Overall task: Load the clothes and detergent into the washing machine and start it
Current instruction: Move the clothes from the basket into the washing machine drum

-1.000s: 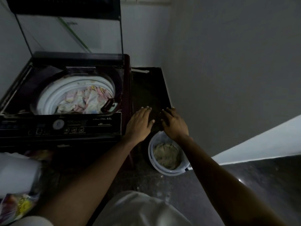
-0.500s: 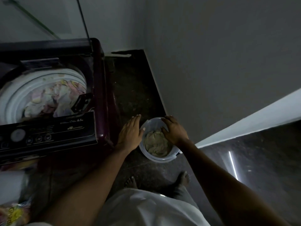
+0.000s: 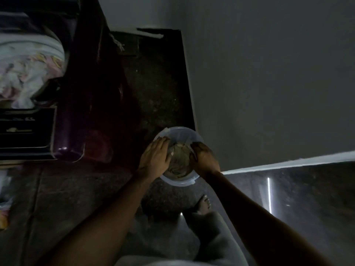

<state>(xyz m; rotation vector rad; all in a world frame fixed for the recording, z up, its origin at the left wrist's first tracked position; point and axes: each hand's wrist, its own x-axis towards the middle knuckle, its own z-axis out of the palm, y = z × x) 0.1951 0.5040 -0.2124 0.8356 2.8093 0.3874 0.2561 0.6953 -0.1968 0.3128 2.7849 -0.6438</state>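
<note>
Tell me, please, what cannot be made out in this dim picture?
1. Head view: whether the right hand grips the crumpled pale cloth in the translucent round plastic bucket; its fingers are hidden behind its knuckles.
2. Head view: the dark maroon washing machine's control panel labels; cut by the left edge, blurred.

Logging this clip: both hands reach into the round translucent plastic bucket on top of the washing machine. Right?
No. The head view shows the left hand and right hand reaching into the round translucent plastic bucket, but it stands on the dark floor beside the maroon washing machine.
</note>
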